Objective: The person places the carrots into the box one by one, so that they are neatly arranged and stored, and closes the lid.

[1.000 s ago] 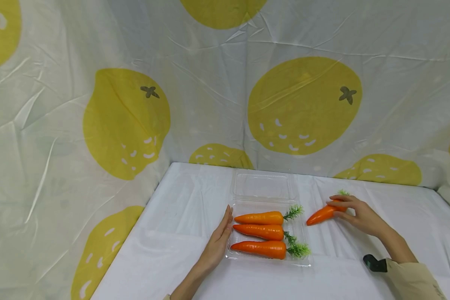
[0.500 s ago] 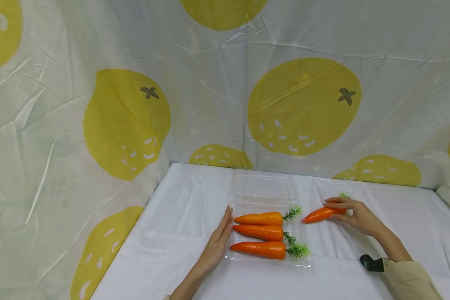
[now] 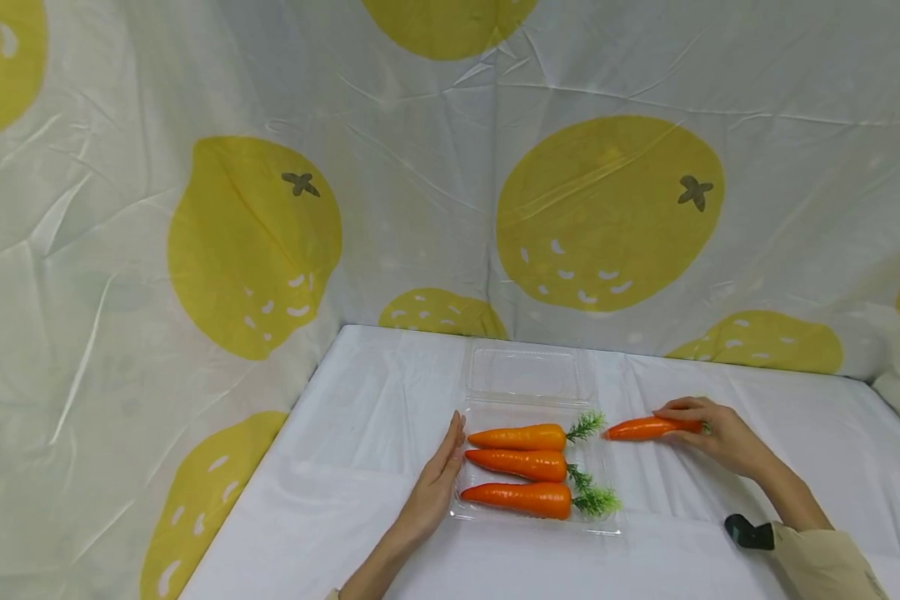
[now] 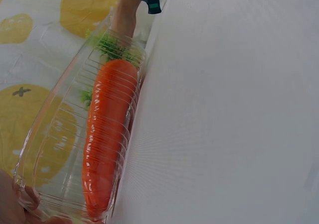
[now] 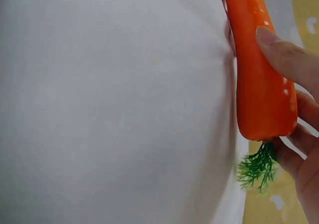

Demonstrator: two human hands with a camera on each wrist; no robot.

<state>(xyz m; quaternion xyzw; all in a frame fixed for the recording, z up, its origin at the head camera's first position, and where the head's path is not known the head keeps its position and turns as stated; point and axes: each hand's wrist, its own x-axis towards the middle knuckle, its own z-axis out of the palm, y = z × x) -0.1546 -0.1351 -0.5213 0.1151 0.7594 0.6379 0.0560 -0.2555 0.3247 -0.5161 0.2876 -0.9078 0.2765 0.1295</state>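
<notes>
Three orange carrots with green tops lie side by side in a clear plastic clamshell box [image 3: 461,510], among them the nearest carrot [image 3: 521,498], the middle carrot [image 3: 517,464] and the farthest carrot [image 3: 521,437]. Against the box's left wall my left hand [image 3: 429,492] rests with straight fingers. To the right of the box my right hand [image 3: 723,433] grips a fourth, loose carrot [image 3: 645,428] near its thick end, its tip pointing left at the box. In the right wrist view the thumb presses this carrot [image 5: 264,94] from one side, fingers behind it, with the leafy top hanging free.
The box's clear lid [image 3: 525,372] lies folded back behind it. A white cloth covers the table [image 3: 345,533]. Behind and to the left hangs a pale curtain [image 3: 412,167] printed with yellow lemons. A dark strap piece [image 3: 748,532] sits by the right sleeve.
The right hand has turned the loose carrot from a slant to nearly level, and its tip has shifted left and slightly away toward the box. The left hand and the boxed carrots stay put.
</notes>
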